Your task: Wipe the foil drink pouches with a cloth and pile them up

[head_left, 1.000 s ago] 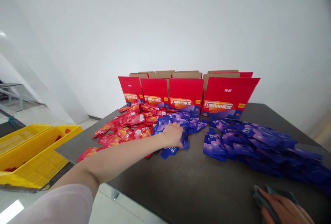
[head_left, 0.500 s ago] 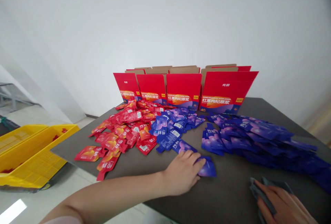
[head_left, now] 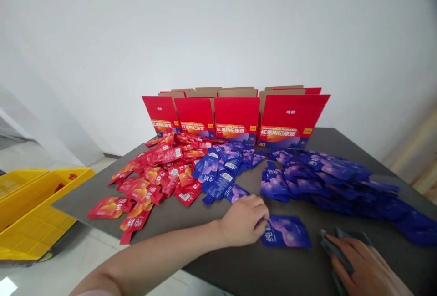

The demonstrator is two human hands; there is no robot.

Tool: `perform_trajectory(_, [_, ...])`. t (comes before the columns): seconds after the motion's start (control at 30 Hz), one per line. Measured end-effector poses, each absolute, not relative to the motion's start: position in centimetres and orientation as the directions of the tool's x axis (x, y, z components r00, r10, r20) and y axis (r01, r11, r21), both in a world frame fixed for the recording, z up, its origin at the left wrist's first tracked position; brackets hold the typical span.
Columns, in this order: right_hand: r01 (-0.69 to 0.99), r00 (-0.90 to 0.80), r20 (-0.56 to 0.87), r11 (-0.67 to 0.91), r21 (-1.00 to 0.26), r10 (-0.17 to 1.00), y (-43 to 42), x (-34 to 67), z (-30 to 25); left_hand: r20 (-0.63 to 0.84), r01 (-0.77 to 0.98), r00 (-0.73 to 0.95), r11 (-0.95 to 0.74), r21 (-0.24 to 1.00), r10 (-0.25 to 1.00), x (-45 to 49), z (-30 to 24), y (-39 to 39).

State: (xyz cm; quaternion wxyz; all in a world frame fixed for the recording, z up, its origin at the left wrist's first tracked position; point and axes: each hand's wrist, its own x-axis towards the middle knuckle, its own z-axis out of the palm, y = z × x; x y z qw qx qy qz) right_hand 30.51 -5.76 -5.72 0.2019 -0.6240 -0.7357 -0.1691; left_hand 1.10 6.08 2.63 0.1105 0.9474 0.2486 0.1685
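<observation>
Blue and glossy, lying flat and alone on the near part of the table (head_left: 256,268): resting the curled left hand (head_left: 244,221) on the left edge of one pouch (head_left: 288,231). Covering that edge with the fingertips, thumb hidden, so cannot tell whether pinching it or only pressing it down. Laying the right hand (head_left: 367,271) flat, fingers stretched out, on a grey cloth (head_left: 348,236) at the near right, just beside the pouch but apart from it.

Judging the pouch as light, thin and limp, probably bulging a little with something soft or liquid inside. Being slick film on a smooth dark top, likely sliding at a light push and slipping from a loose grip. Seeming safest to pinch at a flat sealed border or a corner, thumb under and fingers over, not squeezing the middle. Looking hard to lift straight off, lying so flat; tipping up an edge may be easier.

Lying farther off: red pouches (head_left: 160,173) heaped at the far left, a middle heap (head_left: 221,168) of blue ones touching them, and a right heap (head_left: 334,182) of blue running along the right side. Standing along the far edge, a row of red boxes (head_left: 235,118) with flaps up. Sitting off the table at the left, yellow crates (head_left: 30,214).
</observation>
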Motion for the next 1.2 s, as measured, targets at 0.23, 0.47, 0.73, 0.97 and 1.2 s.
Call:
perform_trajectory(0.23, [0.969, -0.243, 0.516, 0.231, 0.087, 0.822, -4.7, 23.7, -1.1, 0.245, 0.485, 0.788, -0.814, 0.319, 0.565, -1.1, 1.5, 6.1])
perform_trajectory(0.47, [0.969, -0.247, 0.509, 0.204, 0.141, 0.824, -4.1, 22.6, -2.0, 0.236, 0.478, 0.815, -0.844, 0.246, 0.53, -0.8, 1.6, 6.3])
perform_trajectory(0.73, [0.984, -0.178, 0.475, 0.165, 0.071, 0.862, -4.1, 23.6, -2.7, 0.191, 0.467, 0.847, -0.867, 0.178, 0.495, -0.9, 1.7, 6.5])
perform_trajectory(0.97, [0.964, -0.266, 0.418, 0.235, 0.126, 0.869, -3.6, 24.4, -2.5, 0.209, 0.447, 0.852, -0.875, 0.186, 0.479, -1.0, 1.6, 6.5])
perform_trajectory(1.2, [0.988, -0.126, 0.402, 0.077, 0.136, 0.907, -3.6, 25.7, -2.4, 0.241, 0.417, 0.856, -0.887, 0.199, 0.457, -1.0, 1.4, 6.8])
